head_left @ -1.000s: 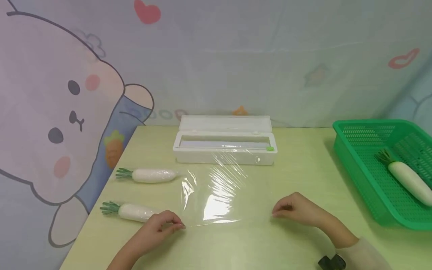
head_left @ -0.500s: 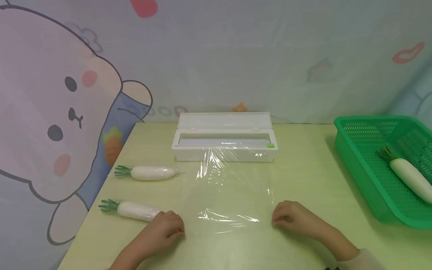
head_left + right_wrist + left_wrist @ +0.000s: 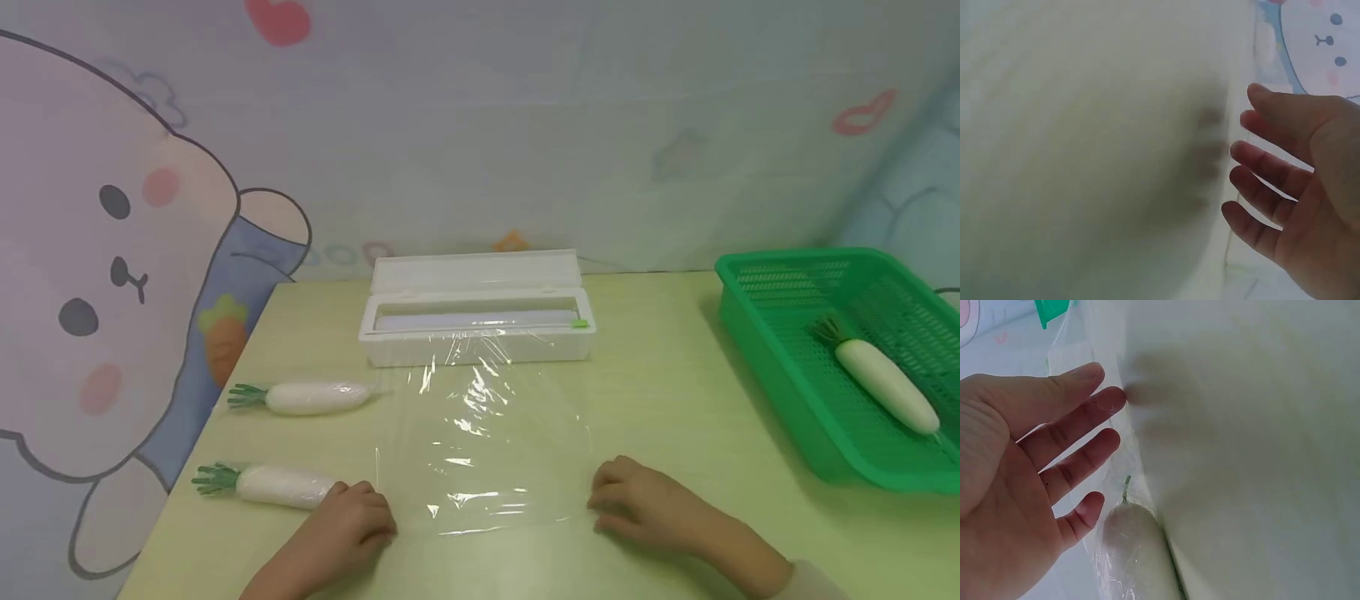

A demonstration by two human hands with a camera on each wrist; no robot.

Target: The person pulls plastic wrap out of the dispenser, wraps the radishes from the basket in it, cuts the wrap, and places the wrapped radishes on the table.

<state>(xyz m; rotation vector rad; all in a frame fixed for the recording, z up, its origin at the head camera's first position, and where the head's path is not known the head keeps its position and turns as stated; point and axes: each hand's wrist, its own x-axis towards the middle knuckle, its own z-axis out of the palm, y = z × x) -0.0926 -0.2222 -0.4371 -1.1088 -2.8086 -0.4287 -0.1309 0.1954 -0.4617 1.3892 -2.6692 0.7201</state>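
Observation:
A sheet of clear cling film [image 3: 491, 450] stretches over the table from a white dispenser box [image 3: 480, 350] with its lid up. At the sheet's near left corner is my left hand [image 3: 348, 527]; the left wrist view shows its fingers fairly straight, the thumb apart from the index fingertip. My right hand [image 3: 648, 507] is beside the near right corner, its fingers [image 3: 1266, 169] loosely bent and spread. Partly behind my left hand lies a film-wrapped white radish [image 3: 281, 487] with green stalks, its tip showing in the left wrist view. Another wrapped radish [image 3: 318, 398] lies farther back.
At the right stands a green perforated basket [image 3: 776, 383] holding a white radish [image 3: 885, 385]. A small green slider [image 3: 579, 323] sits on the box's front edge. A printed cloth [image 3: 480, 150] hangs behind the table [image 3: 660, 400].
The film's near edge, pinched at its corners earlier, has come down onto the table. Both hands have loosened from the corners. The head view has shifted slightly to the right.

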